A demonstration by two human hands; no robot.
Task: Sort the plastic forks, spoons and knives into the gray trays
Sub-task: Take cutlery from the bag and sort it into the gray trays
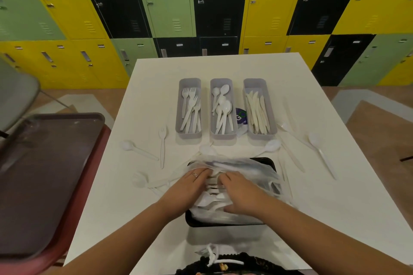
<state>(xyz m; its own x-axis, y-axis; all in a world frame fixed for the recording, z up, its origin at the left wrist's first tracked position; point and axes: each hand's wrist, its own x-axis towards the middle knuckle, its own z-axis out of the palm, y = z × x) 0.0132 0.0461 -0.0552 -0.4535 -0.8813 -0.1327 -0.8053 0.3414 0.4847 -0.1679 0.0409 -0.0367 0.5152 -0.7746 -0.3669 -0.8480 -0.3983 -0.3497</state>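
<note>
Three gray trays stand side by side on the white table: the left tray [189, 81] holds forks, the middle tray [221, 81] holds spoons, the right tray [255, 82] holds knives. A black container [266, 161] near me holds a clear plastic bag [250, 167] with white cutlery inside. My left hand [190, 182] and my right hand [240, 192] both reach into the bag's opening, fingers curled in the plastic. Loose pieces lie around: a fork [162, 145], a spoon [134, 148] at left, a spoon [270, 146] and another spoon [319, 149] at right.
A blue round label [241, 116] lies between the middle and right trays. A dark tray on a red chair [44, 174] sits left of the table [156, 87]. Coloured lockers [201, 6] fill the background beyond the table's far edge.
</note>
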